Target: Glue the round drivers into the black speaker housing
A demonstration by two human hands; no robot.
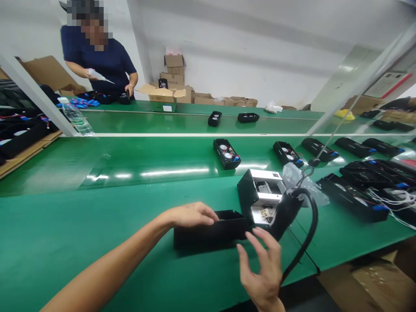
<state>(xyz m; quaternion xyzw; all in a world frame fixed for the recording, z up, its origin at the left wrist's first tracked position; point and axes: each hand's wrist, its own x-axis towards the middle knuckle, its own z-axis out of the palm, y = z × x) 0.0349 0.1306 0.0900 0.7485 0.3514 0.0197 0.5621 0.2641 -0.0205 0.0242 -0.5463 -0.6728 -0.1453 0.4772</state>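
Observation:
A long black housing [211, 234] with an open top lies on the green worktop in front of me. My left hand [193, 215] grips its left end, fingers over the upper rim and partly hidden inside. Just off the housing's right end, my right hand [261, 264] is open, with its fingers spread and nothing in them. Beyond that hand hangs a black electric screwdriver [286, 210] with a thick cable. Behind the screwdriver stands a black and silver screw feeder [260, 195], partly covered by it.
Black housings with wiring, such as this one [226, 154], sit on the green conveyor [146, 156]. More housings [354, 195] are piled at right beside a clear plastic bag [305, 184]. A water bottle [76, 117] stands at left. Across the line, a person [97, 65] holds a white bottle.

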